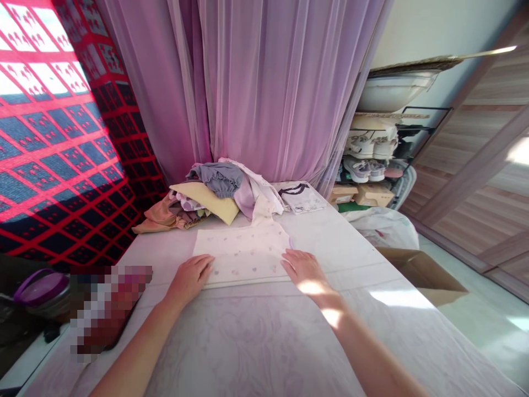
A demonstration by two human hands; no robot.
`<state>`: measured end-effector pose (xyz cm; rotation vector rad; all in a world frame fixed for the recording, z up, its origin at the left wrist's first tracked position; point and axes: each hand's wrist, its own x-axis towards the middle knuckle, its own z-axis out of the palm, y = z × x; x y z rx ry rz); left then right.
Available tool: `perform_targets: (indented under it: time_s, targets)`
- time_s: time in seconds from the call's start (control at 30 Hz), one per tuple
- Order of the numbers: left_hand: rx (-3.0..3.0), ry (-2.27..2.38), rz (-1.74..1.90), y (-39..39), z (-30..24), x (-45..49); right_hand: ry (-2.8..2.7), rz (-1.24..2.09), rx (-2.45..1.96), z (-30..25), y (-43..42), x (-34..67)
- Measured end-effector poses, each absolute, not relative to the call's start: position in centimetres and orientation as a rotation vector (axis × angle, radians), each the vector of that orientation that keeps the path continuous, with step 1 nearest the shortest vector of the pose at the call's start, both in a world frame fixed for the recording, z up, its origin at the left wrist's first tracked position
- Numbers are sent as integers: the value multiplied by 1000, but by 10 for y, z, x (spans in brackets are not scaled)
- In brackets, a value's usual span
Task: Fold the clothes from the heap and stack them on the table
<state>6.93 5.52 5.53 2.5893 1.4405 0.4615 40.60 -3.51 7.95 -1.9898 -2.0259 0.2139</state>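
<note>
- Resting flat at the lower side edges of a pale dotted garment, the left hand and right hand sit one on each side of it.
- The fingers of both hands lie nearly straight and slightly spread, turned inward toward each other, with no pinch or grip on the cloth.
- The garment lies flat on the surface, straight ahead of the person and between the hands. Its long axis runs across, left to right, and a narrower part reaches away from the person.
- Neither hand is clearly nearer to it; both touch its edges.
- That narrower part meets a heap of clothes, which includes a grey ruffled garment and a yellow folded cloth.
</note>
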Motion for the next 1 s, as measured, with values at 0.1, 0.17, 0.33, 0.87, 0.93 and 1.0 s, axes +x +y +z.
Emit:
perform_targets:
  time_s: [0.1, 0.17, 0.33, 0.87, 0.93, 1.0]
  targets:
    - [2543, 1439, 372, 69, 60, 63, -1694, 445, -1854, 94, 4, 413]
    - [2520, 1477, 319, 81, 67, 60, -1267, 749, -1730, 100, 34, 415]
    - [2542, 1616, 240, 122, 82, 61, -715, 1056, -1538, 106, 109, 419]
    - [2682, 1722, 25, 168, 103, 78, -750, 1167, -1414, 100, 154, 415]
    - [2704, 1701, 142, 159, 103, 73, -833, 1153, -1418, 105, 139, 418]
    - [2718, 1679, 230, 147, 102, 69, -972, 1082, -1434, 108, 120, 420]
